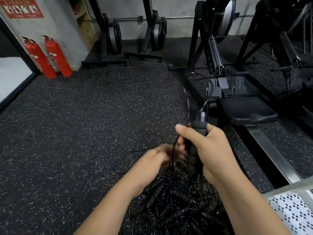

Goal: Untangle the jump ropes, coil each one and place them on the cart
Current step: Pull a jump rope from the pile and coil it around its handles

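The speckled black floor (81,119) carries a tangled pile of jump ropes (169,206). Two red fire extinguishers (39,60) stand on it.

The left hand (156,161) is blurred; I can't read its grip. Near right, the cart (286,188) is cut by the picture's edge.

Dim, fisheye-warped, motion-blurred centre

matt ribbed foam covers the jump-rope handle (197,143); the rope (188,106) is thin and glossy. speckled rubber floor (76,116), rough. perforated pale metal cart (294,211). glossy red extinguishers (49,56).
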Action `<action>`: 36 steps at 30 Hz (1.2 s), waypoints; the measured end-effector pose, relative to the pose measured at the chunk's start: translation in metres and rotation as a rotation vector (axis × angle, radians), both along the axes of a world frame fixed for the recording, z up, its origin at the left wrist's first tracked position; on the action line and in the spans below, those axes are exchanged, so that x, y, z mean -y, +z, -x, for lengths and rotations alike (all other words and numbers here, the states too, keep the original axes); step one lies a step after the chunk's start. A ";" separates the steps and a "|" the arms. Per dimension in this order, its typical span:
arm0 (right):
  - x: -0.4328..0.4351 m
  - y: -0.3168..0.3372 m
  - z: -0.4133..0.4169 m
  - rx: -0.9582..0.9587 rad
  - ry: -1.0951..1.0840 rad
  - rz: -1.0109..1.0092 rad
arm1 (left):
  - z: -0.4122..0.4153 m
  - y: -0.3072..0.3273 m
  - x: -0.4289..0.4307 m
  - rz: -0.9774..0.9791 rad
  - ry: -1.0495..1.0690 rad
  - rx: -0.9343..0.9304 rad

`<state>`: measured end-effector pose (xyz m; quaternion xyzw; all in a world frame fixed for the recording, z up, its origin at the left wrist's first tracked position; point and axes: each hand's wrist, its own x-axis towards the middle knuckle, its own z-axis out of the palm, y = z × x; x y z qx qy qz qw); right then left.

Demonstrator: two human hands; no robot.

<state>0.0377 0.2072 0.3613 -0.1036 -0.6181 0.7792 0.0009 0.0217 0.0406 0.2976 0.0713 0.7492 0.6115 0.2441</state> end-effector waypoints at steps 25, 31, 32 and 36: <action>0.005 -0.063 0.007 0.192 0.412 -0.563 | 0.013 0.019 0.017 -0.102 0.470 -0.260; 0.016 -0.067 0.003 0.158 0.438 -0.791 | 0.023 0.024 0.033 -0.358 0.712 -0.131; 0.016 -0.064 0.003 0.155 0.435 -0.781 | 0.024 0.023 0.036 -0.377 0.730 -0.109; 0.015 -0.050 0.002 0.094 0.391 -0.680 | 0.026 0.018 0.036 -0.391 0.770 -0.001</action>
